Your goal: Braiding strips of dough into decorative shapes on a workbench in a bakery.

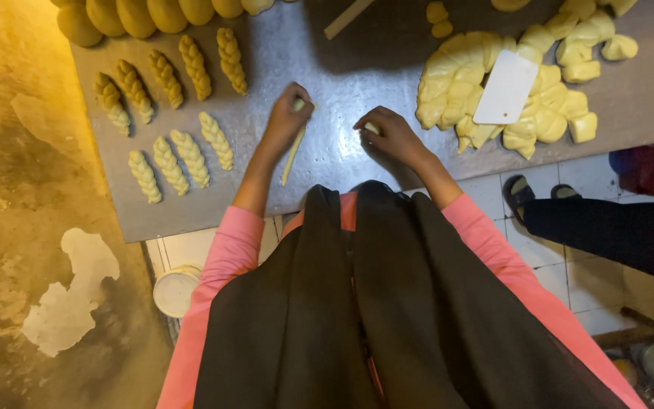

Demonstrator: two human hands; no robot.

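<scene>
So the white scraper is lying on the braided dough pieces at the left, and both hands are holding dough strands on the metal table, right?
Not quite. The head view shows the white scraper on the pile of cut dough chunks at the right, not on the braids. The left hand and right hand do hold dough strands on the metal table.

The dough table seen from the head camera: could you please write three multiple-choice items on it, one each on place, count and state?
1. Where does the white scraper lie?
A. on the dough pile
B. on the floor
C. among the braids

2. How many braids form the lower row?
A. two
B. four
C. seven

3. What does the left hand hold?
A. a dough strand
B. a rolling pin
C. nothing

Answers: 1 A, it rests atop the cut pieces; 2 B, four lie side by side; 3 A, its fingers close on the strand's top end.
</scene>
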